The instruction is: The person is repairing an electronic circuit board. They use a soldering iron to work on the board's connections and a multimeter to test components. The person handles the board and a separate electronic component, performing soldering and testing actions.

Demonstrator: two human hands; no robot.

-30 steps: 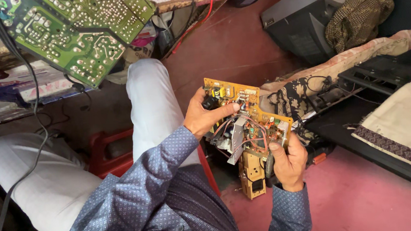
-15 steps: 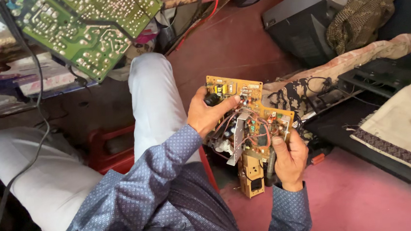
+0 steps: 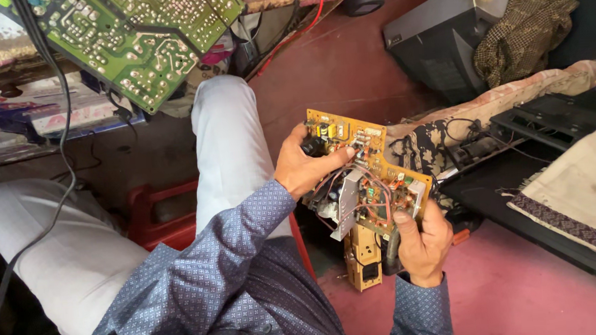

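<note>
Over the person's lap, both hands hold a yellow circuit board (image 3: 367, 176), component side up, tilted toward the head camera. Left hand (image 3: 306, 165) is clenched on the board's upper left edge, thumb laid across the top near a black round part. Right hand (image 3: 423, 239) grips the lower right corner, thumb pressed on the board face, fingers wrapped underneath.

Step in hand looks like inspection: board lifted clear of the floor, being looked over. Judging by the grip, any probing or part-pulling would need one hand freed, so the other must carry the board alone or it gets set down.

Hard to make out: the tan block (image 3: 362, 257) hanging below the board, probably a transformer, can't confirm. Wires and the metal heatsink (image 3: 346, 202) hide the parts beneath. Fingers under the board are unseen. A green circuit board (image 3: 142, 31), solder side showing, is cut off at the top left. Grey television casing (image 3: 442, 35) is partly under a cloth.
</note>
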